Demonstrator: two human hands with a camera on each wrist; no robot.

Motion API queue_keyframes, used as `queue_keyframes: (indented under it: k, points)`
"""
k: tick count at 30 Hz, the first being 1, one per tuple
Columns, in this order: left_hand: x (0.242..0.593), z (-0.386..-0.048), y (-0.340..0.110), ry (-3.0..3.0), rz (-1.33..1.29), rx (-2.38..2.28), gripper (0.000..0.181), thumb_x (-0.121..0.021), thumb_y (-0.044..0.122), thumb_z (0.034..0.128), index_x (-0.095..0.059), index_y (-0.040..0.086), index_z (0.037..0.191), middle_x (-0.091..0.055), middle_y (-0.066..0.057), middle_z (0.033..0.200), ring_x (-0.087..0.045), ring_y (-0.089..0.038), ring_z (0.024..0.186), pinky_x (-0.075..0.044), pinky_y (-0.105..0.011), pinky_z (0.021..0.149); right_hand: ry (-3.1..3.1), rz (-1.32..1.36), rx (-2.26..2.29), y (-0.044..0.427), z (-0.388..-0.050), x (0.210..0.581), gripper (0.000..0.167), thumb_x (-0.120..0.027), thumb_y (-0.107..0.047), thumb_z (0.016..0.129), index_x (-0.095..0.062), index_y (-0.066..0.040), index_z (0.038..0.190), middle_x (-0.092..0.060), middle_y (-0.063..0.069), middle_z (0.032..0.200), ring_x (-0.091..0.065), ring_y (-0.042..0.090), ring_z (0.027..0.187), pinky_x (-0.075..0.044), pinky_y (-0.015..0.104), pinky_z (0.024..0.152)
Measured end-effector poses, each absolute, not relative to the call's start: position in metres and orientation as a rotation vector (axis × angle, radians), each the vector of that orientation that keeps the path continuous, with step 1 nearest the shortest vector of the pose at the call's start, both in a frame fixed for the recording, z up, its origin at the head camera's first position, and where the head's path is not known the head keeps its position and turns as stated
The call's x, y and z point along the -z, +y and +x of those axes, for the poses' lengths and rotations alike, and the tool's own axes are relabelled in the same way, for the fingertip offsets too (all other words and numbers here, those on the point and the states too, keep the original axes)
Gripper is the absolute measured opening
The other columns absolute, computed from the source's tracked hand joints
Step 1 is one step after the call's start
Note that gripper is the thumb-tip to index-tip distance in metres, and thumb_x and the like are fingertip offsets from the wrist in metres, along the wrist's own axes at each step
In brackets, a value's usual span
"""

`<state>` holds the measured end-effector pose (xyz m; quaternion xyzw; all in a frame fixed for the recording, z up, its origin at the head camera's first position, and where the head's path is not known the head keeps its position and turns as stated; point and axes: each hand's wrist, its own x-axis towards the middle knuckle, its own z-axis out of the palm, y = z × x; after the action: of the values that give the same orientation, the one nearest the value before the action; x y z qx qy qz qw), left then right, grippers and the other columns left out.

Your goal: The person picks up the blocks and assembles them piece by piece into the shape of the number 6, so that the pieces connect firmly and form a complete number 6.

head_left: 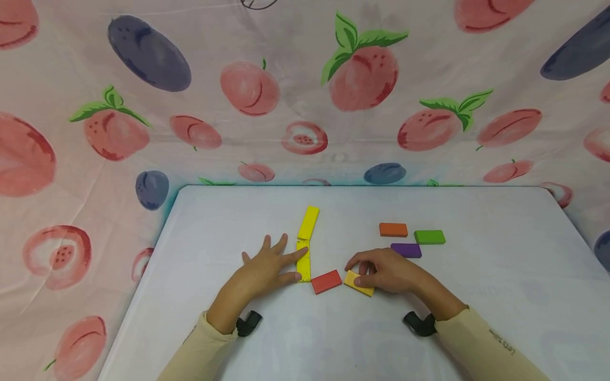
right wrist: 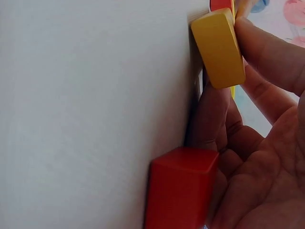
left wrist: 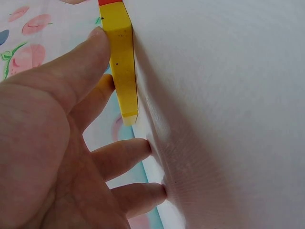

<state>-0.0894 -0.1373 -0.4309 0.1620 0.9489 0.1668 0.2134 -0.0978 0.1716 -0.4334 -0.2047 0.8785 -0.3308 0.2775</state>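
With its fingers spread, my left hand (head_left: 264, 267) rests beside a bright yellow flat block (head_left: 304, 264); the thumb and index finger touch that block (left wrist: 122, 62). A second yellow block (head_left: 308, 222) adjoins its far end at a slight angle. At its near end lies a red block (head_left: 326, 282), slanting up to the right. My right hand (head_left: 393, 272) holds an amber-yellow block (head_left: 351, 279) between thumb and fingers, just right of the red one. Another red block (right wrist: 181, 191) stands close under the right palm in the right wrist view; the hand hides it from the head view.
Beyond the right hand lie an orange block (head_left: 393, 229), a green block (head_left: 430, 237) and a purple block (head_left: 406, 250). Everything sits on a white tabletop (head_left: 229, 211). Behind it hangs a fruit-patterned cloth (head_left: 200, 100). Black wrist mounts show at both cuffs.
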Motion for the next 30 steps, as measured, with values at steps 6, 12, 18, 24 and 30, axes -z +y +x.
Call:
queue_keyframes:
  k: [6,12,18,24,30]
  points:
    - [0.4316,-0.09,-0.1375,2.629,0.452,-0.465,0.059,-0.069,0.048,0.0944,-0.048,0.045,0.15,-0.026,-0.013,0.169,-0.013,-0.052,0.155,-0.016,-0.09,0.101,2.347,-0.553,0.893,0.1716,-0.0983,0.4331,0.028,-0.077,-0.024,0.091,-0.073,-0.026,0.119,-0.064,-0.006,0.087,-0.055,0.014,0.082,-0.047,0.024,0.066]
    - [0.4332,-0.0904,-0.1378,2.63,0.454,-0.453,0.06,-0.068,0.049,0.0944,-0.047,0.046,0.15,-0.026,-0.013,0.169,-0.013,-0.052,0.155,-0.016,-0.09,0.101,2.35,-0.569,0.891,0.1706,-0.0984,0.4339,0.028,-0.077,-0.025,0.092,-0.073,-0.027,0.119,-0.064,-0.006,0.086,-0.055,0.013,0.081,-0.047,0.024,0.066]
    - [0.4327,-0.0907,-0.1379,2.629,0.458,-0.455,0.06,-0.068,0.049,0.0945,-0.047,0.045,0.15,-0.025,-0.013,0.169,-0.013,-0.053,0.155,-0.017,-0.09,0.101,2.359,-0.563,0.88,0.1702,-0.0988,0.4351,0.027,-0.077,-0.025,0.092,-0.074,-0.027,0.119,-0.063,-0.007,0.085,-0.055,0.014,0.081,-0.046,0.024,0.066]
    - [0.4316,-0.0903,-0.138,2.629,0.461,-0.461,0.06,-0.068,0.048,0.0947,-0.047,0.045,0.151,-0.026,-0.014,0.169,-0.013,-0.053,0.155,-0.017,-0.09,0.101,2.354,-0.571,0.878,0.17,-0.0992,0.4343,0.027,-0.076,-0.024,0.092,-0.074,-0.027,0.119,-0.064,-0.007,0.085,-0.055,0.013,0.081,-0.047,0.024,0.067]
    - [0.4326,-0.0906,-0.1381,2.632,0.459,-0.456,0.06,-0.068,0.049,0.0946,-0.047,0.045,0.151,-0.026,-0.013,0.169,-0.013,-0.052,0.155,-0.016,-0.09,0.101,2.355,-0.537,0.872,0.1691,-0.0989,0.4337,0.026,-0.076,-0.025,0.092,-0.074,-0.029,0.118,-0.064,-0.008,0.085,-0.056,0.013,0.081,-0.047,0.025,0.066]
